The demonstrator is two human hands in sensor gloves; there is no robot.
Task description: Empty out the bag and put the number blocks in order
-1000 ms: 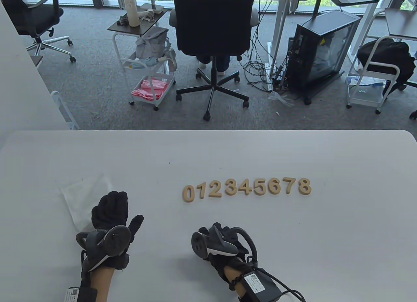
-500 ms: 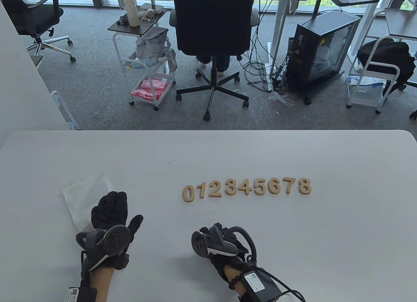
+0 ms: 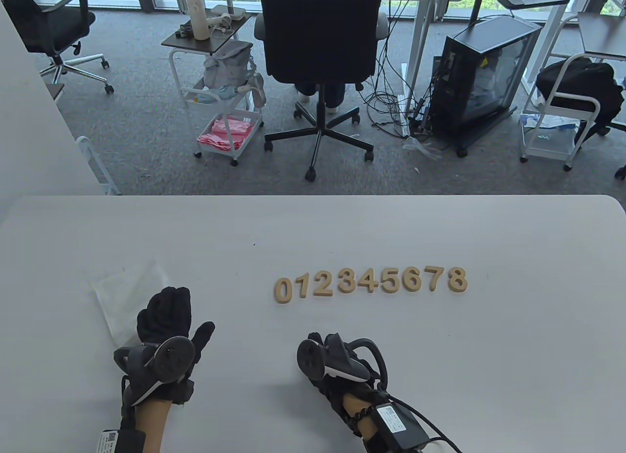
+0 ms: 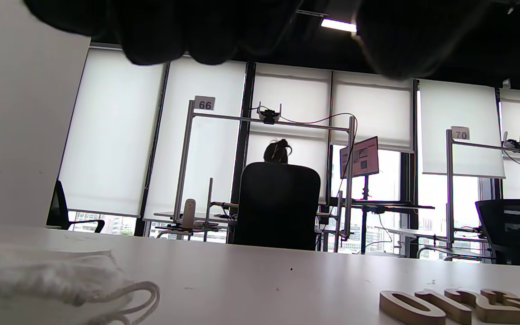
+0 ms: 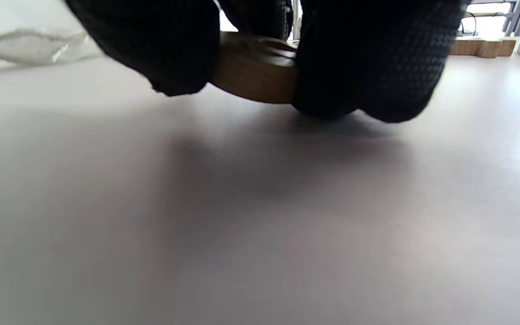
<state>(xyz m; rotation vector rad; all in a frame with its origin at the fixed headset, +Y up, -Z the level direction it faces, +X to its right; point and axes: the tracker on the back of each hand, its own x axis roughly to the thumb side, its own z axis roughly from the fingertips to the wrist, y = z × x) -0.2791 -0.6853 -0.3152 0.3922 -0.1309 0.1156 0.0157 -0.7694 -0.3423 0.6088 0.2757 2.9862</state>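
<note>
Table view: nine tan wooden number blocks lined up 0 to 8 mid-table on the white table; black-gloved left hand flat, fingers straight, on the edge of the crumpled white drawstring bag; black-gloved right hand curled below the row.

Left wrist view: bag's cord at lower left, row's start at lower right.

Right wrist view: fingers pinching one rounded wooden block just above the table; digit unreadable.

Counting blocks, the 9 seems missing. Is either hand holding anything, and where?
The right hand pinches a wooden block by its edges; which number cannot be told. The left hand holds nothing.
</note>
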